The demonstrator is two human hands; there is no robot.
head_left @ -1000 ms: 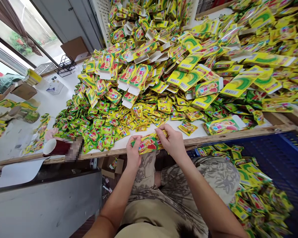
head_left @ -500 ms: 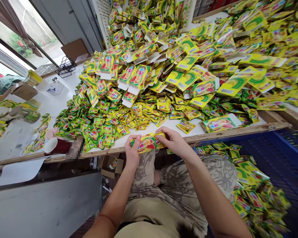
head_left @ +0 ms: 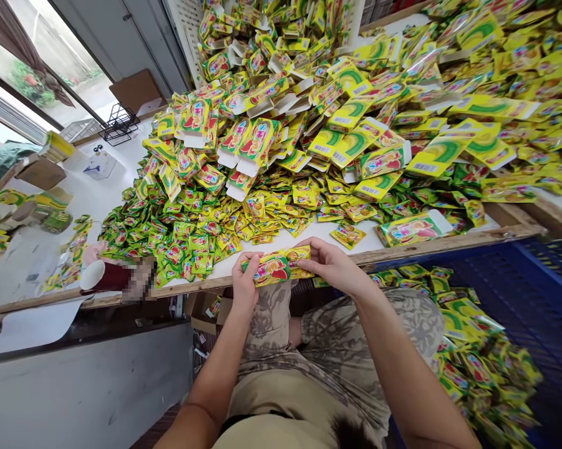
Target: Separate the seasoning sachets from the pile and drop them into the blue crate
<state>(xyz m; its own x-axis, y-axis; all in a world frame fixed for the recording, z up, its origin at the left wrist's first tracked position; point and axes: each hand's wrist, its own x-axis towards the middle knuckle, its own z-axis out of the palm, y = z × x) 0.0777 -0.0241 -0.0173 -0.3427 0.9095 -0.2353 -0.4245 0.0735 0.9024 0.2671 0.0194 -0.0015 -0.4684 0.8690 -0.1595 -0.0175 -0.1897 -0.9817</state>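
Over my lap at the table's front edge, my left hand (head_left: 245, 282) pinches a small yellow and green carton (head_left: 271, 269) with red fruit printed on it. The carton lies sideways, its right end towards my other hand. At that end sits a yellow sachet (head_left: 299, 254), partly overlapped by the carton; how far inside it reaches I cannot tell. My right hand (head_left: 340, 269) grips the sachet's outer edge between thumb and fingers. On the tabletop just beyond are one loose yellow sachet (head_left: 348, 236) and a carton with a raised white flap (head_left: 412, 229).
Green sachets (head_left: 168, 237) and yellow sachets (head_left: 281, 212) are heaped behind my hands, with piled cartons (head_left: 355, 118) beyond. A dark red cup (head_left: 106, 276) stands near the left front edge. Below right, a blue crate (head_left: 500, 280) holds more packets; a cardboard box (head_left: 203, 313) sits under the table.
My right fingers have shifted slightly right along the yellow sachet, so more of it shows beside the carton. My left hand keeps its hold. The view has moved a little.
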